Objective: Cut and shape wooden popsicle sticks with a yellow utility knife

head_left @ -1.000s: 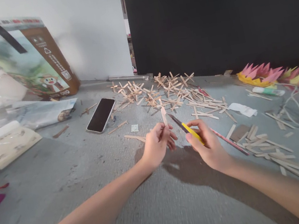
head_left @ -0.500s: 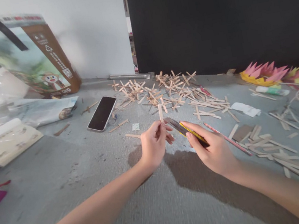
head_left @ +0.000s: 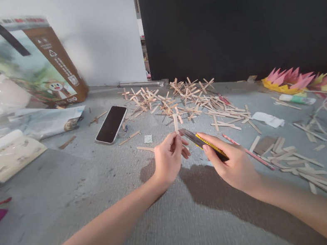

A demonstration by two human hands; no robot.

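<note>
Head view: right hand [head_left: 232, 165] has rotated its gripped cutter [head_left: 196, 140]; left hand [head_left: 168, 158] pinches stick [head_left: 176, 123].

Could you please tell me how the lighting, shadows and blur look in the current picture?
Head view: dim, uneven light; a dark shadow beneath the right hand; a soft glow on the white panel; the shopping bag looks stretched and slanted near the edge.

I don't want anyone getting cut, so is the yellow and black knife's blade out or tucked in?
Out: a thin blade sticks past the front of the knife, close to the wooden stick.
</note>
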